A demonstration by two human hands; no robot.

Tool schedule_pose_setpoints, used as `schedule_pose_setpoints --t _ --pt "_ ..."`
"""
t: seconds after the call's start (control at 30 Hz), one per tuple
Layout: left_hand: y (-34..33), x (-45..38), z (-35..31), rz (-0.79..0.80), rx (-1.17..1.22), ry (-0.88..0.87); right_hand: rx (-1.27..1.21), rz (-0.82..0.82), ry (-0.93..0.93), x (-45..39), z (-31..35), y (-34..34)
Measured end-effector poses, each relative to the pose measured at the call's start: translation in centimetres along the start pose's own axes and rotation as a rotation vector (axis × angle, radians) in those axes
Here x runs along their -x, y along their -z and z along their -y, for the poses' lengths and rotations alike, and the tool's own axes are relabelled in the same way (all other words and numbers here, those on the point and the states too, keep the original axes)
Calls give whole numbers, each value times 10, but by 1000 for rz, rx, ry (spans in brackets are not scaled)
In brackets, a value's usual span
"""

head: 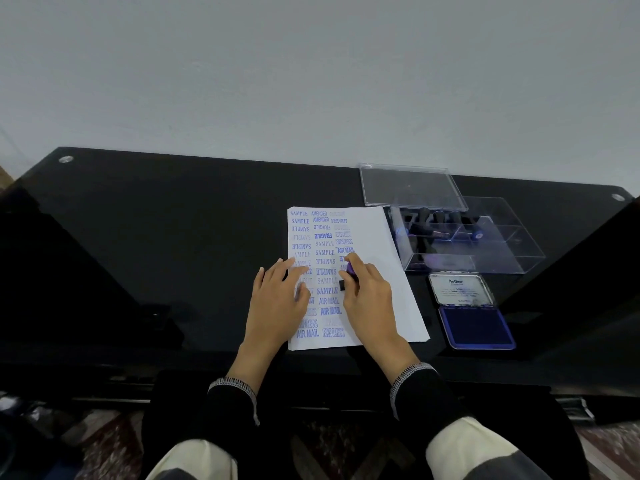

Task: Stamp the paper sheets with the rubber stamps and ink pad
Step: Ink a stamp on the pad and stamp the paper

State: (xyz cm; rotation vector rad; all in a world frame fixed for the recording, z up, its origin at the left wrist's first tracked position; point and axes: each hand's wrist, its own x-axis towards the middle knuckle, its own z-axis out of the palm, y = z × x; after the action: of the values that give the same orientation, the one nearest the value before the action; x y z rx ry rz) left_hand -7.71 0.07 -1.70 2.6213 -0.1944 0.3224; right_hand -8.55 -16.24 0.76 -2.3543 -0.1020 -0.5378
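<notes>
A white paper sheet (381,265) lies on the black table (173,254), covered on its left half with blue stamp marks such as SAMPLE, AIR MAIL and EXPRESS. My left hand (277,299) rests flat on the sheet's left side, fingers spread. My right hand (370,299) grips a rubber stamp (350,274) with a purple top and holds it down on the paper near the middle. The open blue ink pad (476,327) sits to the right of the sheet, its lid (460,289) folded back.
A clear plastic box (485,244) with several more stamps stands behind the ink pad, its clear lid (408,185) leaning at the back. The table's front edge runs just below the sheet. A plain wall rises behind the table.
</notes>
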Motion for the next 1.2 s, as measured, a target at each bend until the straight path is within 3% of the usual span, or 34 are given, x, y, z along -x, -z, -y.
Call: schedule_pose_setpoints --t 0.17,0.63,0.77,0.87,1.0,1.2 --pt "1 0 0 9 7 6 36 64 -31 -10 2 1" --pt "2 -3 0 -14 21 17 -102 0 -91 -2 0 6" --pt "4 -3 0 -12 29 14 -529 -280 -393 -2 -3 20" --pt "4 -3 0 -11 27 16 -717 -479 -548 0 -10 31" --pt "4 -4 0 -11 13 16 -909 -538 -598 2 -19 39" --pt "4 -4 0 3 -1 17 -954 -549 -612 9 -24 36"
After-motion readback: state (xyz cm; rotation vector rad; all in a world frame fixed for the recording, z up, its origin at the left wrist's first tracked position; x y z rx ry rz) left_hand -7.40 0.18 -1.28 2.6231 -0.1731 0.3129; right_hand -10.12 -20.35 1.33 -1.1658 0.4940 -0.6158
